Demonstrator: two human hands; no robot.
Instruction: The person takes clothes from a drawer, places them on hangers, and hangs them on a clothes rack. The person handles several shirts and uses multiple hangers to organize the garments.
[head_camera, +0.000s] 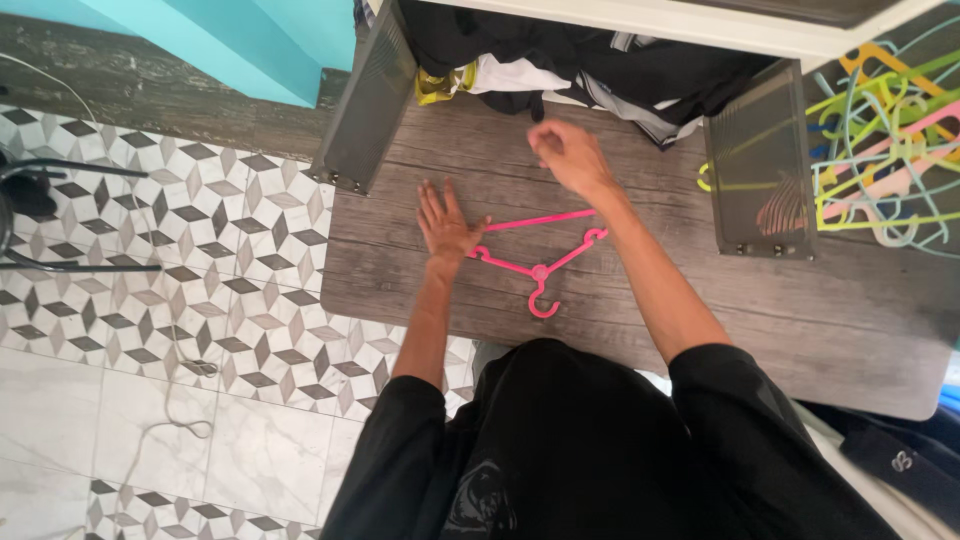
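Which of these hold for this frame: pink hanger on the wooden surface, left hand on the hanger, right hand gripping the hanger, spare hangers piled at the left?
1. A pink hanger lies on the wooden surface. True.
2. The left hand rests flat at the hanger's end. True.
3. The right hand grips the hanger. False: it is raised above it, holding nothing visible.
4. The coloured hangers are piled at the left. False: they lie at the right, beyond a mesh panel.
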